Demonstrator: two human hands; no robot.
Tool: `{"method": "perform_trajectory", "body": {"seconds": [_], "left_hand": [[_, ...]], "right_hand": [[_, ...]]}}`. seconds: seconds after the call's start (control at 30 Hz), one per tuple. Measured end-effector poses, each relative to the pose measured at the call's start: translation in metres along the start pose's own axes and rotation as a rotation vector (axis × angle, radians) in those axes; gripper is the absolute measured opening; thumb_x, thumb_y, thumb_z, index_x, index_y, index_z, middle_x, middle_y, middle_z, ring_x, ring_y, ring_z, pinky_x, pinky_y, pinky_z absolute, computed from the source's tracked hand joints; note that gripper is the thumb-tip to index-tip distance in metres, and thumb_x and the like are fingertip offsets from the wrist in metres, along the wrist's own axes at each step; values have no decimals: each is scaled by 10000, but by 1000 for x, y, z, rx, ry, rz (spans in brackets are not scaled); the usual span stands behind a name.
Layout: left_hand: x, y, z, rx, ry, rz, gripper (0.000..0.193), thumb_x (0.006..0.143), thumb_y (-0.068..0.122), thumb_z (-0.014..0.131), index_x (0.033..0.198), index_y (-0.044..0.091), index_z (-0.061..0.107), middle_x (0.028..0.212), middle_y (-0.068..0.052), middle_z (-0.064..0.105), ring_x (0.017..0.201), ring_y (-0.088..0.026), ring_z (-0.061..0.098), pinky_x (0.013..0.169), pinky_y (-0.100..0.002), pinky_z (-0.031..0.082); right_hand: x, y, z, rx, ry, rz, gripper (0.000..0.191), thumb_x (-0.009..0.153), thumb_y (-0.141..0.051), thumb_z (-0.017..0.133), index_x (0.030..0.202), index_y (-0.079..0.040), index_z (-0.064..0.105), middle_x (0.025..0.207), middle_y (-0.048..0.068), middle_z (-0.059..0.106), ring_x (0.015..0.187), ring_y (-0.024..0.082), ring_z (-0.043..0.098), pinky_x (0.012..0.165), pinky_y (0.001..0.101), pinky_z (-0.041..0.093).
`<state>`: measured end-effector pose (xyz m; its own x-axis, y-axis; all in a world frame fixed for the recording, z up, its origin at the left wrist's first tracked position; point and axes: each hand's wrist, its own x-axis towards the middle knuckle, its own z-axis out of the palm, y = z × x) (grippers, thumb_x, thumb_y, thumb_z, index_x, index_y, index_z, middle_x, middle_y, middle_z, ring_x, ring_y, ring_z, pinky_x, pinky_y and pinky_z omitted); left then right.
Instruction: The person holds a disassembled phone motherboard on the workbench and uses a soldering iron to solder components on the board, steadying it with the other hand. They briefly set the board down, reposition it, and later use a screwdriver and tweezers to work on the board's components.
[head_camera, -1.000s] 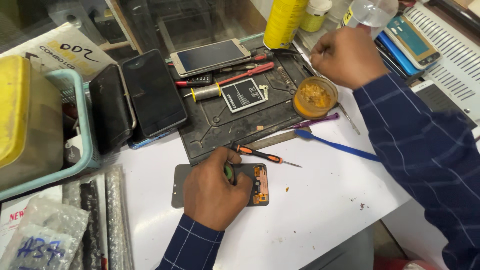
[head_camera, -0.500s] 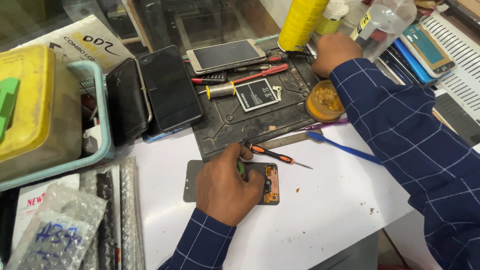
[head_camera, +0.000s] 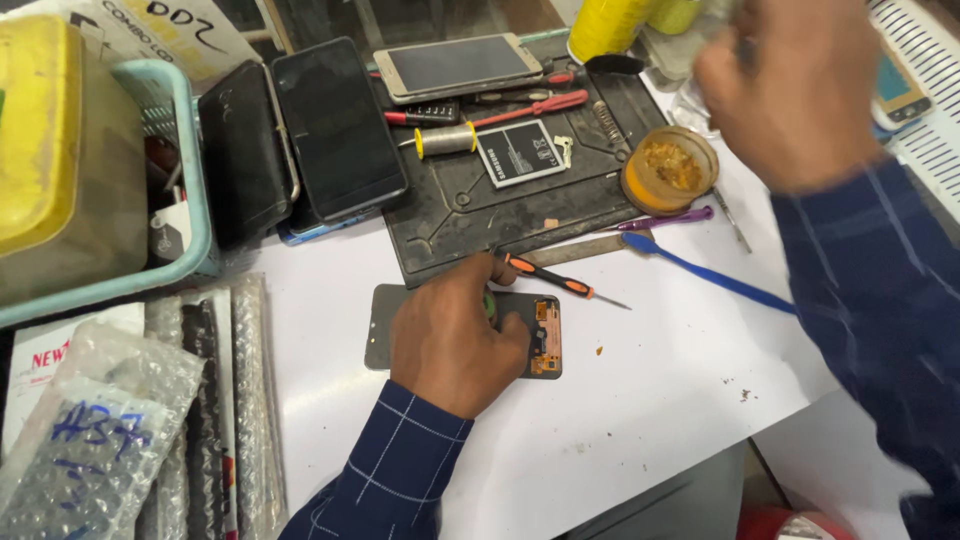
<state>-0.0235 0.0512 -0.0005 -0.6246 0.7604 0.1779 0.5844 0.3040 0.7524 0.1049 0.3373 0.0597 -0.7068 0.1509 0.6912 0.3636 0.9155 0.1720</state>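
Your left hand (head_camera: 455, 340) lies flat on the opened phone (head_camera: 540, 335) at the centre of the frame, pinning it to the white sheet (head_camera: 660, 400), its back already off and its orange-trimmed innards bare, so reassembly looks undone. Your right hand (head_camera: 790, 90), upper right, is blurred (I cannot tell whether it grips anything). On the dark mat (head_camera: 470, 215) I count one loose battery (head_camera: 520, 152), one pale phone (head_camera: 460, 65) and two red-handled screwdrivers.

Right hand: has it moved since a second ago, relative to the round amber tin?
Yes. The right hand earlier rested at the bench's back edge just behind the round amber tin; now it is lifted, blurred, right of the tin and nearer the camera.
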Motion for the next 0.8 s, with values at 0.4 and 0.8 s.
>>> {"method": "perform_trajectory", "body": {"seconds": [0.4,0.8], "left_hand": [[-3,-4,8,48,-4,50,258,723,149,779,972,80,770,865,-119,763,774,-294,729,714,-417,560],[-3,-3,16,120,35,14,187,730,219,825,874,111,777,808,-87,765,735,-294,728,656,-420,556]], "right_hand": [[-115,-134,-55,867,-585,701,324,862,-136,725,1172,-42,707,857,45,702,660,91,573,570,237,475],[-111,-142,-40,971,-651,810,273,909,-161,684,1116,6,744,752,15,676,554,69,505,465,245,399]]}}
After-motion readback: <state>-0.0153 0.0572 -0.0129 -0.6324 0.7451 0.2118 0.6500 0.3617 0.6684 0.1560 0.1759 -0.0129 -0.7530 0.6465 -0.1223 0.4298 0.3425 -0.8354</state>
